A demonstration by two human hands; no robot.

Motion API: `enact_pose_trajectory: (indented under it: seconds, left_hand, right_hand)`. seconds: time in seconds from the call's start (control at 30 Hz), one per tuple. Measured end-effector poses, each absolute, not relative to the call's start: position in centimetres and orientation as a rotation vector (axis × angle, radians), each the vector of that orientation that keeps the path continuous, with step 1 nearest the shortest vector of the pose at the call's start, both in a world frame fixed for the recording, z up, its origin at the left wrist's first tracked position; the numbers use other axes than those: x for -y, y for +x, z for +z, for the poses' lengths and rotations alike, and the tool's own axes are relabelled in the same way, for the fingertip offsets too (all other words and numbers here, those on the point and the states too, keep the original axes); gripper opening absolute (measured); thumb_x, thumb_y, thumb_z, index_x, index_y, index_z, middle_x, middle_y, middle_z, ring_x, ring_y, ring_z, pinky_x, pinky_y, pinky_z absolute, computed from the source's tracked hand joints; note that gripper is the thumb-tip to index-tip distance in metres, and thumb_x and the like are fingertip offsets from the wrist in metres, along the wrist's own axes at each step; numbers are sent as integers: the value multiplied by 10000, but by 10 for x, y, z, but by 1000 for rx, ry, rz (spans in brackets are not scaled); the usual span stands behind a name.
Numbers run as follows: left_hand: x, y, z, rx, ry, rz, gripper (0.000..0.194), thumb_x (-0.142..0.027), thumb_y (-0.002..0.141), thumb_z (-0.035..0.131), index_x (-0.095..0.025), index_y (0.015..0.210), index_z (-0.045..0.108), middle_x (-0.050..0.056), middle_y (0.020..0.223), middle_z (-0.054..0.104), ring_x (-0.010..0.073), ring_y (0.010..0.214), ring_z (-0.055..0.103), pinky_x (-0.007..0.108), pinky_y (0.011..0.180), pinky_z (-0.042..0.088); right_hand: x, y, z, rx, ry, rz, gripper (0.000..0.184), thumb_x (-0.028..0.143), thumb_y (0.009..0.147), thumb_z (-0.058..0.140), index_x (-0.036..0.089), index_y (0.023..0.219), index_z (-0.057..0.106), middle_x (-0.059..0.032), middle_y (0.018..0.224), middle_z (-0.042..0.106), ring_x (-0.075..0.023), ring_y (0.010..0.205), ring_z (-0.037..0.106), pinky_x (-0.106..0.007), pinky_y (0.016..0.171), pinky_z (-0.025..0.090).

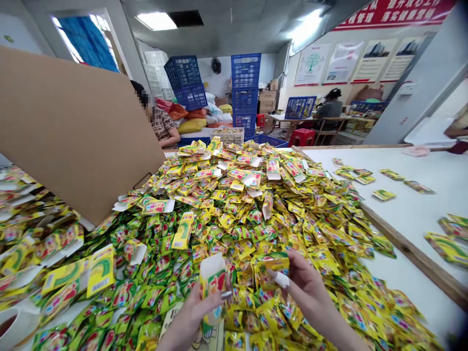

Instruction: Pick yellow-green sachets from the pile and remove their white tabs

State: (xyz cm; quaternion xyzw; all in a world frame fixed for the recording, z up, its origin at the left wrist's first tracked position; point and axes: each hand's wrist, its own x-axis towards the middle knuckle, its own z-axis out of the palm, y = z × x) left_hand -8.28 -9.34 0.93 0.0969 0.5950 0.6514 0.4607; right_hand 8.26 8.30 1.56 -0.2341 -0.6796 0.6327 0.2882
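Note:
A large heap of yellow-and-green sachets and small printed cartons (234,219) fills the middle of the white worktable (413,204). My left hand (188,317) grips an open yellow-and-red carton (212,287) upright, its white inner flap showing at the top. My right hand (309,292) pinches a yellow-green packet (272,268) with a white tab, close to the carton but apart from it. Beneath both hands lie more sachets. Several loose packets (383,195) are scattered on the table to the right.
A tilted cardboard sheet (69,131) stands at the left of the heap, and a tape roll (14,326) sits at bottom left. A wooden strip (405,248) crosses the table. Beyond are a seated person (163,126), another worker (331,107) and stacked blue crates (245,92).

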Motion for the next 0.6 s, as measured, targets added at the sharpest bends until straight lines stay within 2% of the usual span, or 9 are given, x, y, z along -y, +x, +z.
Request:
enact_pose_trajectory:
  seconds: [0.07, 0.17, 0.23, 0.33, 0.5, 0.6]
  left_hand:
    - [83, -65, 9, -1236, 133, 1571, 475, -353, 552, 742, -125, 949, 613, 106, 898, 713, 276, 914, 633, 362, 869, 443]
    - [72, -47, 16, -1137, 183, 1574, 464, -359, 513, 785, -129, 895, 658, 84, 828, 722, 259, 804, 652, 340, 764, 480]
    - [68, -40, 24, -1236, 244, 1546, 485, -374, 470, 815, -151, 872, 659, 53, 783, 715, 243, 786, 640, 332, 741, 481]
    - [68, -36, 30, -1334, 406, 1473, 484, -420, 474, 805, -162, 852, 648, 36, 772, 691, 242, 888, 598, 340, 840, 447]
    - [69, -37, 18, -1353, 590, 1406, 574, -393, 528, 783, -166, 1008, 565, 48, 890, 661, 220, 896, 578, 337, 843, 437]
    - [66, -37, 11, -1307, 661, 1360, 486, -330, 562, 764, -162, 965, 551, 26, 865, 638, 176, 813, 572, 307, 802, 442]
  right_hand:
    - [-72, 71, 38, 1772, -464, 1739, 281, 288, 785, 599, 251, 1054, 528, -21, 858, 577, -130, 661, 537, -218, 520, 465]
    - [-61, 56, 53, 1856, -301, 1608, 159, 213, 798, 574, 244, 953, 560, -9, 853, 540, -137, 744, 513, -253, 664, 466]
    - [-58, 49, 52, 1980, -214, 1437, 166, 169, 792, 552, 233, 946, 550, -20, 882, 538, -159, 820, 506, -285, 747, 451]
    - [-60, 49, 46, 2185, -80, 1245, 240, 83, 785, 492, 218, 981, 522, -45, 952, 545, -172, 925, 499, -297, 824, 428]
    - [-65, 65, 66, 2647, -16, 1069, 280, 36, 804, 401, 198, 982, 543, -46, 934, 533, -141, 857, 508, -247, 747, 432]
    - [-69, 71, 86, 2928, -10, 886, 277, 49, 815, 407, 214, 959, 577, -17, 854, 547, -127, 754, 514, -225, 643, 399]
